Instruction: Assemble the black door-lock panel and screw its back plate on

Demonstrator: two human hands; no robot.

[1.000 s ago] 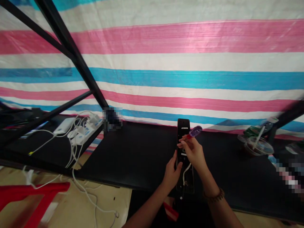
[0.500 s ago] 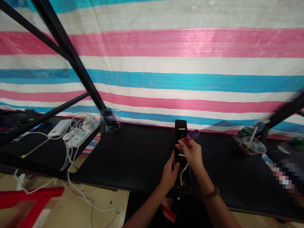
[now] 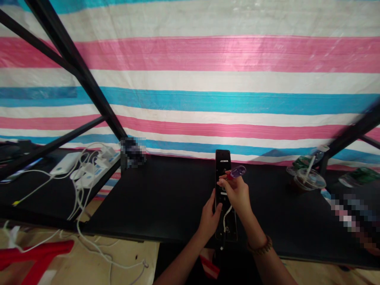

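Screwdriver-ish tool (image 3: 238, 171) dipped; our right hand (image 3: 238, 194) pinches it, left hand (image 3: 209, 217) grips the probably stiff panel (image 3: 225, 199), edge hold's best imo.

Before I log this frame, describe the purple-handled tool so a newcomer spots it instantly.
Below the striped sheet, find the black tabletop and the long black panel the left hand holds. Over that panel, the right hand holds the purple-handled tool. Its translucent purple handle, red at one end, sets it apart from the black panel and its white cable.
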